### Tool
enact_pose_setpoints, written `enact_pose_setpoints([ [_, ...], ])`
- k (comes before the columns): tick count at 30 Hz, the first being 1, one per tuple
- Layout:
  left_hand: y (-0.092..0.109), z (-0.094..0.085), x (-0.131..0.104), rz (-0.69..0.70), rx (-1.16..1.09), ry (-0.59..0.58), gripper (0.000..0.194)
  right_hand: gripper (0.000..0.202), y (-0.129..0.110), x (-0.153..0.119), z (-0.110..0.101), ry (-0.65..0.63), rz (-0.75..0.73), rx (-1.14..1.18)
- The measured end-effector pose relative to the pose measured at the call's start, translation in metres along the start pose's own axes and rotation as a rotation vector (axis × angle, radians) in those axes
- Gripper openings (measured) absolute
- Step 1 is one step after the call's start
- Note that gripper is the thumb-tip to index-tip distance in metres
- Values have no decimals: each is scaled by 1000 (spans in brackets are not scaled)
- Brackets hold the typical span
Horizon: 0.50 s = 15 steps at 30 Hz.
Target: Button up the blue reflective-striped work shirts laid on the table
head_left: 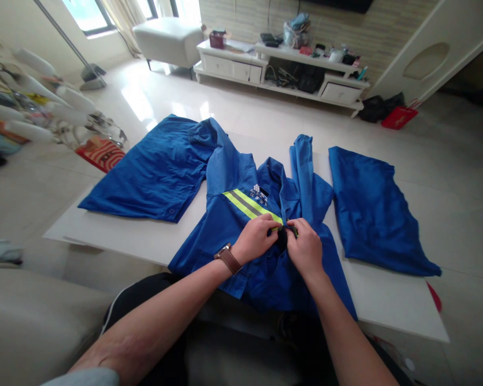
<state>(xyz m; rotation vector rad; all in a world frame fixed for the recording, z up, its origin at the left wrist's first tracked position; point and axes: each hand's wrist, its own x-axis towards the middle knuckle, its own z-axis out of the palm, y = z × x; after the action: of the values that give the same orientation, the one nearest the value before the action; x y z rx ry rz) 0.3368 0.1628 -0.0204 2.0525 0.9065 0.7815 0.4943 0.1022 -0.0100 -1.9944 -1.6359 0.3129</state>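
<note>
Blue woven cloth, matte and softly creased, makes up the jacket [225,230], which lies spread on the smooth white tabletop [398,300]. A reflective band [251,205], two yellow-green strips with grey between them, runs slantwise across the chest. The collar [271,171] stands in loose curves, and the lower front sags in deep, shadowed folds towards the near edge.

The jacket's front opening is right at the fingers of both hands. The left hand [257,238] pinches one edge near the end of the band, its fingers closed narrowly on the cloth. The right hand [305,246] grips the facing edge just beside it — fingers curled, with a bit of yellow-green showing between the hands. A watch [228,258] with a brown strap sits on the left wrist.

One sleeve [221,166] bends outward, its cuff reaching the broad folded blue cloth [145,177] on the left; the other sleeve [304,166] is doubled up beside the collar. On the right lies another folded blue piece [370,214], flat and slightly rumpled.

Above the band is a white printed logo [258,194] — the letters look like "AnJi", but the characters below are too blurred to read.
</note>
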Motion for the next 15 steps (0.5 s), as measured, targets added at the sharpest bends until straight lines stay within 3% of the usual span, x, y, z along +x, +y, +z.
enact_pose_setpoints([
  [15, 3, -3, 1, 4, -6, -10, 21, 26, 3, 2, 4, 19, -78, 158],
])
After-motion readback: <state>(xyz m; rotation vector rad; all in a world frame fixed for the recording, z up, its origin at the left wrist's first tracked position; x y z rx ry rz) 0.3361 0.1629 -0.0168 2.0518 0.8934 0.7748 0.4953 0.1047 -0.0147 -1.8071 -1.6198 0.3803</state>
